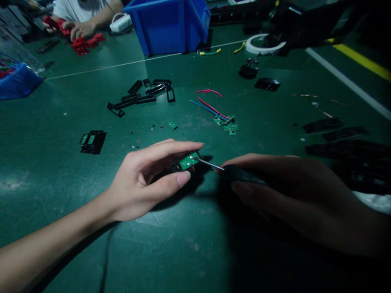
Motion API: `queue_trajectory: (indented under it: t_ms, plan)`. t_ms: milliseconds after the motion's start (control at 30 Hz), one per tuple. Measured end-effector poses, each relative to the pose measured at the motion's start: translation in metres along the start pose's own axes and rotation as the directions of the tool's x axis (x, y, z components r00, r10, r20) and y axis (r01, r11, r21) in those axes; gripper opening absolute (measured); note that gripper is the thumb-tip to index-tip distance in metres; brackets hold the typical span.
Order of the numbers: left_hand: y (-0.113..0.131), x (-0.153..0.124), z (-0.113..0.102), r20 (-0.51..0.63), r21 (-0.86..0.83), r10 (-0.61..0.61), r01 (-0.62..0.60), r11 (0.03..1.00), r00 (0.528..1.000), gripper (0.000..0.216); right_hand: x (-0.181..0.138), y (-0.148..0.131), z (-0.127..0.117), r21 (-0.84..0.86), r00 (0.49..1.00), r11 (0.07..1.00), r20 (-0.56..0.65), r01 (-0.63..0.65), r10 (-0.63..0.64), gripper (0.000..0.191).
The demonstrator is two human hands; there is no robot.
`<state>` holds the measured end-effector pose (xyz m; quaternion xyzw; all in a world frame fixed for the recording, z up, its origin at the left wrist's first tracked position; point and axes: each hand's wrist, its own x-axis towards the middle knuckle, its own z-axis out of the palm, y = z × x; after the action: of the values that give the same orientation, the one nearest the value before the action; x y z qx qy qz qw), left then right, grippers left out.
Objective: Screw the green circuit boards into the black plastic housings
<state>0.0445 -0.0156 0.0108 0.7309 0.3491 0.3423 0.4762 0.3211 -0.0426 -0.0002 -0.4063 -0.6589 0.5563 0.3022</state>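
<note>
Between its thumb and fingers, my left hand (146,175) grips a small green circuit board (188,161) seated in a black plastic housing, much of which the fingers cover. My right hand (284,195), mostly in shadow, is closed round the dark handle of a screwdriver (210,164). The thin metal shaft points left, and its tip meets the right part of the board. Beyond my hands lie more small green boards (231,128) with a blue wire (204,106) and red wires (214,108). A black housing with green boards (91,140) rests at the left.
Several black plastic frames (146,97) lie in a loose pile past my left hand. A blue bin (171,28) stands at the back, with a white tape roll (249,45) to its right. At the far left, another person's hand (82,30) is by red parts (80,47).
</note>
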Motion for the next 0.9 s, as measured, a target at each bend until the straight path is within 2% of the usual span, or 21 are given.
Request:
queue_trajectory:
  t_ms: [133, 267, 467, 567, 700, 900]
  plan:
    - [-0.0028, 0.002, 0.004, 0.009, -0.114, -0.008, 0.009, 0.993, 1.0, 0.04, 0.0014, 0.0001, 0.0014, -0.005, 1.0, 1.0, -0.012, 0.009, -0.009, 0.035]
    - [-0.0057, 0.0047, 0.0065, -0.028, -0.121, 0.024, -0.027, 0.992, 0.999, 0.036, 0.0024, -0.0008, 0.0021, 0.001, 1.0, 1.0, -0.02, -0.009, 0.009, 0.027]
    - [-0.0084, 0.0054, 0.0097, -0.054, -0.159, -0.031, 0.022, 0.987, 0.998, 0.049, 0.0013, -0.0032, 0.0013, 0.007, 0.999, 1.0, -0.014, -0.03, 0.03, 0.015]
    - [-0.0072, 0.0053, 0.0101, -0.043, -0.176, -0.04, 0.032, 0.984, 0.998, 0.047, 0.0012, -0.0028, 0.0014, -0.035, 1.0, 0.999, -0.006, -0.02, 0.02, 0.013]
    - [-0.0041, 0.0056, 0.009, -0.042, -0.107, -0.036, 0.031, 0.994, 0.998, 0.04, 0.001, -0.0008, 0.0005, -0.056, 1.0, 0.998, 0.006, -0.008, 0.008, 0.025]
    - [-0.0065, 0.0049, 0.007, -0.063, -0.005, 0.005, -0.005, 1.0, 0.998, 0.048, -0.0005, 0.0002, 0.0004, -0.057, 1.0, 0.998, 0.015, 0.007, -0.006, 0.03]
